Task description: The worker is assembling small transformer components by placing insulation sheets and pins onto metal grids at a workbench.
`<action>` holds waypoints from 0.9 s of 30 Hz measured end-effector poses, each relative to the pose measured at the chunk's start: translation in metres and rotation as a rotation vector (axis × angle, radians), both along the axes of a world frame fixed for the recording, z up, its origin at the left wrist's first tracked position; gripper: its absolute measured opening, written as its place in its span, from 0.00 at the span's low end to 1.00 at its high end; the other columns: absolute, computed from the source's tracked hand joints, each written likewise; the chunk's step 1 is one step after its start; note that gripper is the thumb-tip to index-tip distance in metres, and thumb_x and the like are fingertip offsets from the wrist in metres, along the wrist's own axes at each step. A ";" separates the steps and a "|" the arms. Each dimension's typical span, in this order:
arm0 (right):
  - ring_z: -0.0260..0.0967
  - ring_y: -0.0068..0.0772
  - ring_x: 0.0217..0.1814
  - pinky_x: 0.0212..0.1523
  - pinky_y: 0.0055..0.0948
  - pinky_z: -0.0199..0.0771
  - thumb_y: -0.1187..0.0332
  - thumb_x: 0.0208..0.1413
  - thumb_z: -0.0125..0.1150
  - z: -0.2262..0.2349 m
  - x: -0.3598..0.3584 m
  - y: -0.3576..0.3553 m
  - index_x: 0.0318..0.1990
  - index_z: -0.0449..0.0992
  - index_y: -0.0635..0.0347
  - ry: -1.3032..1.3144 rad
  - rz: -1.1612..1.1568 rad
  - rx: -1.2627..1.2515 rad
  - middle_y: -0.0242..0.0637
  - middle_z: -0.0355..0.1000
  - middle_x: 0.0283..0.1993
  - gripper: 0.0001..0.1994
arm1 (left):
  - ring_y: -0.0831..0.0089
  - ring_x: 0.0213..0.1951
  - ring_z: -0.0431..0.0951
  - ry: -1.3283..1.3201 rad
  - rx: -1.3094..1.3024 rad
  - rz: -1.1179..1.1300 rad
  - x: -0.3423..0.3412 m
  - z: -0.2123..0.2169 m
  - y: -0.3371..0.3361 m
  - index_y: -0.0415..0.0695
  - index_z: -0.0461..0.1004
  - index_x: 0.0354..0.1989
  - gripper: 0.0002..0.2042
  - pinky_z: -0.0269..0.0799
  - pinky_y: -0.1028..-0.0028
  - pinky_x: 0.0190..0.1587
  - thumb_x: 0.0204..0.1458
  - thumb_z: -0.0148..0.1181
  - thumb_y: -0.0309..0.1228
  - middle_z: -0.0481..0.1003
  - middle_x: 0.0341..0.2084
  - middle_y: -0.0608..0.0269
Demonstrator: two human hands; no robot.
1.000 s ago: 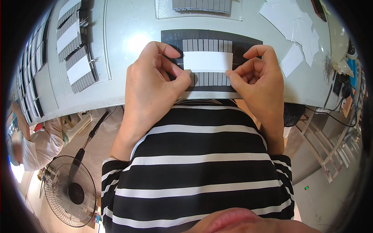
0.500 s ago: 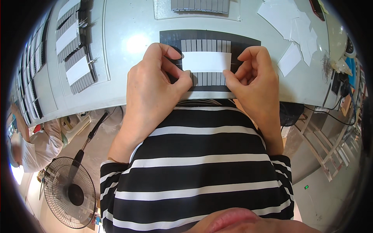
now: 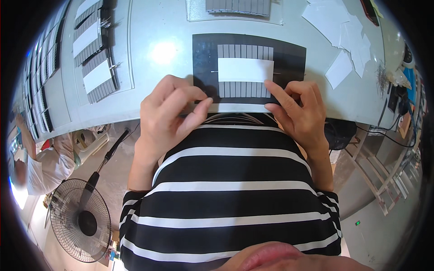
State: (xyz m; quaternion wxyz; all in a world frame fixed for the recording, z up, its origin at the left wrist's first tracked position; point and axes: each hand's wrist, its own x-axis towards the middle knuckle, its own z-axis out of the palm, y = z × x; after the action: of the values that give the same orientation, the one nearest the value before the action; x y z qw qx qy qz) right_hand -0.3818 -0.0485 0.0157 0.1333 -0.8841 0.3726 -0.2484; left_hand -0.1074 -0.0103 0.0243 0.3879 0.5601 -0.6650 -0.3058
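A black mat (image 3: 203, 49) lies on the pale table straight ahead of me. On it sits a row of grey strips (image 3: 244, 89) with a white paper band (image 3: 245, 69) across the middle. A thin pin sticks out at the band's left end. My left hand (image 3: 169, 113) rests at the mat's near left corner, thumb and forefinger pinched together with nothing visible between them. My right hand (image 3: 296, 110) is at the near right side, its forefinger stretched out and touching the lower right corner of the grey strips. The other fingers are curled.
More grey strip rows with white bands (image 3: 97, 74) lie on trays at the left, and another row (image 3: 237, 5) lies beyond the mat. Loose white paper pieces (image 3: 337, 27) are scattered at the right. A floor fan (image 3: 79, 221) and another person (image 3: 43, 165) are at the lower left.
Both hands have pulled back from the white band's ends toward the near edge of the mat. The band and strips now show uncovered.
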 end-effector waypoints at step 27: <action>0.61 0.31 0.34 0.30 0.28 0.66 0.49 0.45 0.69 0.005 0.011 -0.003 0.51 0.81 0.52 0.045 0.070 0.010 0.30 0.61 0.35 0.27 | 0.72 0.28 0.68 -0.448 -0.336 -0.302 0.003 -0.004 -0.021 0.46 0.83 0.42 0.15 0.65 0.73 0.29 0.45 0.71 0.36 0.69 0.28 0.68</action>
State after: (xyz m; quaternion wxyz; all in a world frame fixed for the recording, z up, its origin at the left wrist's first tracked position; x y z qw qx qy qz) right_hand -0.3707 -0.0510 0.0211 0.1378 -0.9013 0.3458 -0.2217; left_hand -0.1048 -0.0311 0.0200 0.2692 0.4367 -0.8507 -0.1147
